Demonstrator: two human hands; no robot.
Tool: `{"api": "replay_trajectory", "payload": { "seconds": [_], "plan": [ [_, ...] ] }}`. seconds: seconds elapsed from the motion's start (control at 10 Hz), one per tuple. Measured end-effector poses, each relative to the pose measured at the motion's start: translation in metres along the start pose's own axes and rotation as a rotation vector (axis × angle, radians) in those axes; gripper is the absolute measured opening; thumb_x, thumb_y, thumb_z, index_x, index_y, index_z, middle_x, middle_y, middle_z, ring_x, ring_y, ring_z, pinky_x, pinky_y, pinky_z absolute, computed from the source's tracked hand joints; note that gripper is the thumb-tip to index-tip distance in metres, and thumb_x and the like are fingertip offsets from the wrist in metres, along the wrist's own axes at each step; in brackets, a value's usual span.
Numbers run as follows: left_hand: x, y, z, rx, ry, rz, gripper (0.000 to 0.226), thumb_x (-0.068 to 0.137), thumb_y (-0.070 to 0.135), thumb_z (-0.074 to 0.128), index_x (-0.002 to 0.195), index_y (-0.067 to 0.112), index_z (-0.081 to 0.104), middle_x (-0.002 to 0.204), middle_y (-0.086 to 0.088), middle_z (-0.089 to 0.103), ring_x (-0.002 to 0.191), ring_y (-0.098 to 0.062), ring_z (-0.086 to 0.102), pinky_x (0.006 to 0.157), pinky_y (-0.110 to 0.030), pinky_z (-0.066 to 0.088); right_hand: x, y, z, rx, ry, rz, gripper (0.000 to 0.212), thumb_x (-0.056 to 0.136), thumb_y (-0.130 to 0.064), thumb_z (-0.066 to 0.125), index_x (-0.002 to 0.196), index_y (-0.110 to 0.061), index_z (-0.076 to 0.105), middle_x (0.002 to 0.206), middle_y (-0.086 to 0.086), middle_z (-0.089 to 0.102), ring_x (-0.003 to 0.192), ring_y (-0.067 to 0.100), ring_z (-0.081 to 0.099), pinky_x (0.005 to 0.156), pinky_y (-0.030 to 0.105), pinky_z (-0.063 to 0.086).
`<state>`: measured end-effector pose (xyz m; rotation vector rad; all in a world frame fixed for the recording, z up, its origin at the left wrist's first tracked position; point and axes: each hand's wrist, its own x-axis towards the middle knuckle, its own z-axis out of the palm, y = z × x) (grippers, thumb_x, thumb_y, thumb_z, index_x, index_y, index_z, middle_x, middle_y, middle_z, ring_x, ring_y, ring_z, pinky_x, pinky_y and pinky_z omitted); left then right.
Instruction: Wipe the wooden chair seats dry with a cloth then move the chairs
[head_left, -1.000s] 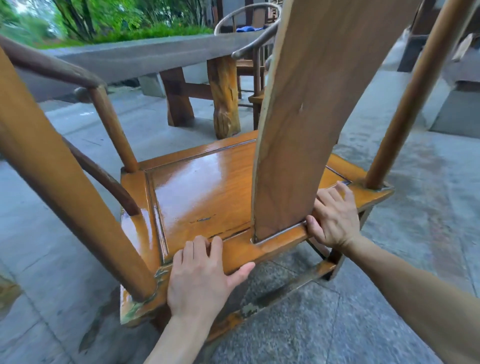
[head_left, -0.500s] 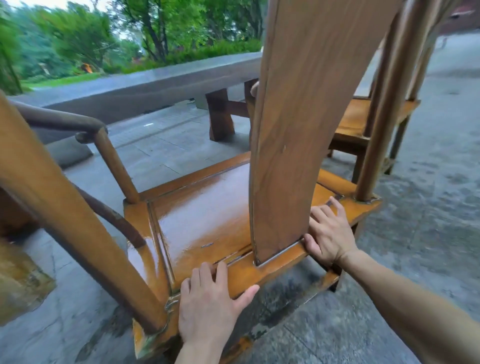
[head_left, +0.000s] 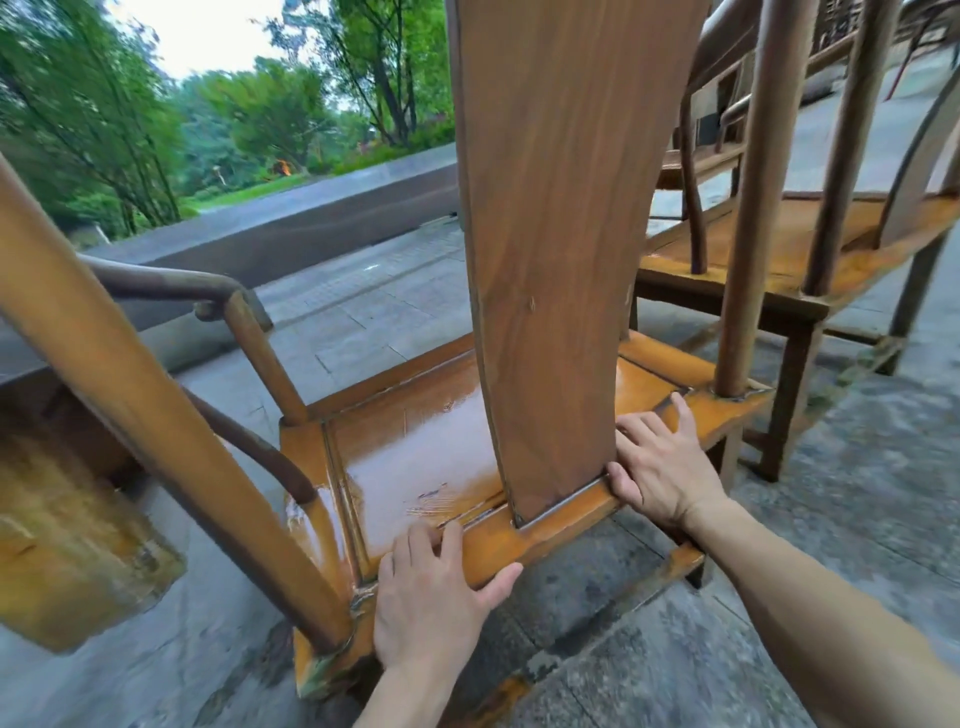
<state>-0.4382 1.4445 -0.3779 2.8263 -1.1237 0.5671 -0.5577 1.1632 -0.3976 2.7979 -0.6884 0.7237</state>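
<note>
At the far left we saw a blurred wooden block on the stone paving. Next to it stood the wooden chair, seen from behind, its seat glossy and wet. Our left hand gripped the rear seat rail near the left back post, fingers laid over the top edge and thumb hooked along the outer face. Our right hand held the same rail just right of the back splat, fingers spread flat on the seat frame, thumb tucked under the edge. Both forearms reached forward. Further right, a second chair stood just beside the first. We could read no writing anywhere.
</note>
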Motion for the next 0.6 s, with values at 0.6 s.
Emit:
{"api": "replay_trajectory", "payload": {
  "seconds": [0.6],
  "plan": [
    [0.000,-0.004,-0.025,-0.102,-0.206,0.011,0.085,0.084,0.084,0.015,0.138,0.025,0.046,0.135,-0.001,0.050,0.128,-0.025,0.043,0.108,-0.044,0.036,-0.034,-0.059,-0.086,-0.057,-0.344,0.232,0.065,0.097,-0.058,0.002,0.139,-0.030,0.044,0.149,-0.004,0.045,0.152,0.026,0.018,0.116,0.061,0.014]
  ]
}}
